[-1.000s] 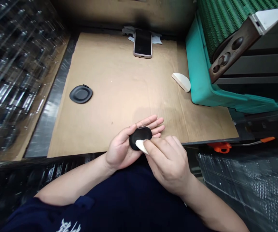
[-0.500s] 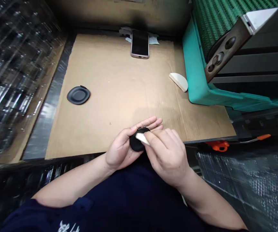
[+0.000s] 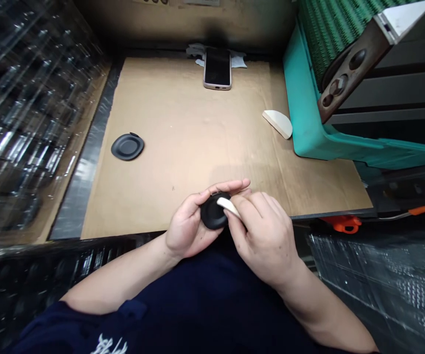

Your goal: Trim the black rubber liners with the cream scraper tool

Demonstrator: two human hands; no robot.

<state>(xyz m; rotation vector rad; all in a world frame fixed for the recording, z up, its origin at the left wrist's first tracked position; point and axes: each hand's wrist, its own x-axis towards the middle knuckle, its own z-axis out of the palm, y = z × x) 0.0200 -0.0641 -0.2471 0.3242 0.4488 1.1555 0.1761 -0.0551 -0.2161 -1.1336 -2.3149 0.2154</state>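
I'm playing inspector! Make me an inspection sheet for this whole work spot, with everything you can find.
Surface: a creased brown cardboard sheet covers the work area.
Job's things: a black round piece, with a white curved piece pressed against its face.
Clutter: a black round lid lies on the cardboard at the left, a white half-round piece at the right, and a phone face up at the far edge, on crumpled paper or cloth.
Hands: the left hand cups the black round piece; the right hand pinches the white curved piece.
Cables: nothing seen.
Surroundings: a teal plastic crate at the right, shiny clear plastic sheets at the left, and an orange object past the cardboard's near right edge.
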